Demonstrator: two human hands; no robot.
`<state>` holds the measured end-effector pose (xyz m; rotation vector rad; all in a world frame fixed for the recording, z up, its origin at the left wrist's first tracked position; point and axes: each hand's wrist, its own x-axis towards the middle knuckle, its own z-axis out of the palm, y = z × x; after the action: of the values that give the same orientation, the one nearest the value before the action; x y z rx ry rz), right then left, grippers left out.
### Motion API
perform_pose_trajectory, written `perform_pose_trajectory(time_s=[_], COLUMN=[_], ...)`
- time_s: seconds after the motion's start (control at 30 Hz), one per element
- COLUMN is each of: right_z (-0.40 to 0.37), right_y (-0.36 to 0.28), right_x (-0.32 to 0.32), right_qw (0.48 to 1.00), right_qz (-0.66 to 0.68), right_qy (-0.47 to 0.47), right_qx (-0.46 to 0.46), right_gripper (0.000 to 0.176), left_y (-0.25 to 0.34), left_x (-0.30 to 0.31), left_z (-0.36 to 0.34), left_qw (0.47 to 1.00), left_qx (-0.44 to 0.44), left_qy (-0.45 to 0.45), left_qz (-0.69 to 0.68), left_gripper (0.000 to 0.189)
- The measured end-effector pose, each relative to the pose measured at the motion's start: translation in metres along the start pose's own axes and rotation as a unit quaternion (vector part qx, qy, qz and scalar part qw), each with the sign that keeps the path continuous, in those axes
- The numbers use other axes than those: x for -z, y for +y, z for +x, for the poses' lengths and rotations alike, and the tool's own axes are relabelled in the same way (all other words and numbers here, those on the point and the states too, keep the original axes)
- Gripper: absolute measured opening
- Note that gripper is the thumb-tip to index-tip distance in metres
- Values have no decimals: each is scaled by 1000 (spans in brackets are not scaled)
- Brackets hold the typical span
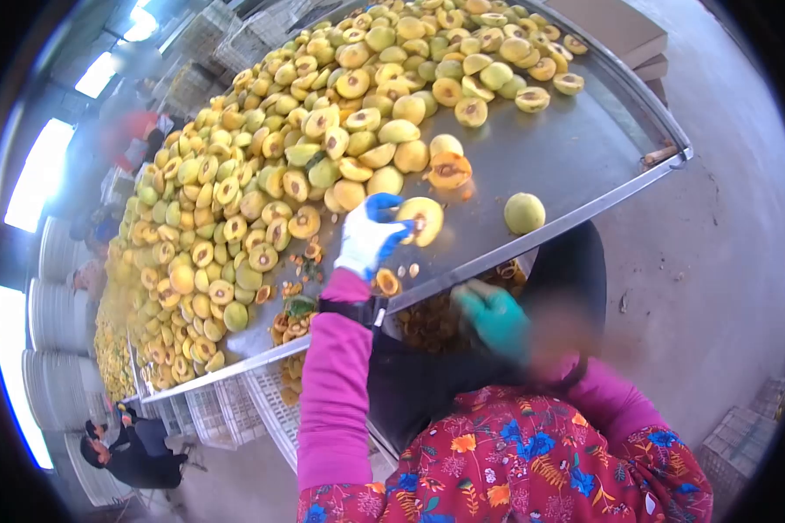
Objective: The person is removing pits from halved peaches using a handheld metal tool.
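My left hand [373,234], in a white glove with blue fingertips, is closed on a yellow peach half [424,221]. The cut face with its pit hollow shows. It is above the metal table [462,235], near a large heap of peach halves [323,113]. My right hand [494,319], in a teal glove, is in front of my body below the table's edge. Motion smears its fingers, and I cannot make out anything in them. A whole-looking peach [524,213] sits by the table rim, and an orange-fleshed half [449,171] lies beyond my left hand.
Below the table rim are discarded fruit pieces [432,322] and white plastic crates [235,410]. A person in dark clothes [139,449] sits at lower left. Stacked pale containers [57,322] line the left side; cardboard boxes [615,30] stand beyond the table.
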<state>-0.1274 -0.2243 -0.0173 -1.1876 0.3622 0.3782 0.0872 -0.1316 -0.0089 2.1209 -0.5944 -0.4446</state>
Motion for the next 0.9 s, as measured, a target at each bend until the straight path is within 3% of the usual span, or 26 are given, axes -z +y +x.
perform_pose_trajectory(time_s=[0.03,0.1,0.17,0.2,0.27,0.3,0.37,0.5,0.57,0.7,0.73,0.77,0.83,0.87,0.9], right_z=[3,14,36,49,70,70,63,49,41,56,56,55,54,57,61], right_y=[-6,-16,-21,-17,-12,-19,-39,-29,-25,-11,-11,-10,-7,-4,-1], right_x=[-2,-3,-13,-22,-41,-48,-54,-69,-78,-78,-82,-86,-92,-95,-96], right_qw=[997,984,982,983,933,933,932,873,861,864,865,860,855,886,914], right_qz=[-7,0,-8,-9,-146,-153,-178,-288,-359,-341,-342,-327,-310,-265,-219], right_qy=[56,111,132,127,128,126,105,168,142,85,83,97,114,114,114], right_qx=[49,141,135,135,302,300,297,355,332,360,358,380,401,362,322], right_gripper=[32,28,27,27,27,27,26,26,27,29,29,29,29,29,28], left_y=[-13,-14,-25,-20,-12,-12,-13,-21,-5,-43,-56,-66,-61,-58,-48], left_x=[19,42,46,43,35,41,44,36,28,33,30,23,21,21,23], left_z=[-18,-56,-87,-101,-123,-124,-126,-129,-132,-132,-131,-132,-132,-132,-132], left_qw=[990,969,904,902,903,857,835,851,807,845,928,921,914,915,904], left_qx=[40,75,96,81,56,72,72,49,-31,-13,-119,-103,-152,-151,-79], left_qy=[-1,15,24,30,50,82,92,126,212,192,234,284,308,307,309], left_qz=[-136,-234,-415,-424,-423,-504,-538,-508,-551,-498,-266,-244,-214,-214,-283], left_gripper=[43,46,52,52,46,40,28,26,23,41,43,45,41,41,37])
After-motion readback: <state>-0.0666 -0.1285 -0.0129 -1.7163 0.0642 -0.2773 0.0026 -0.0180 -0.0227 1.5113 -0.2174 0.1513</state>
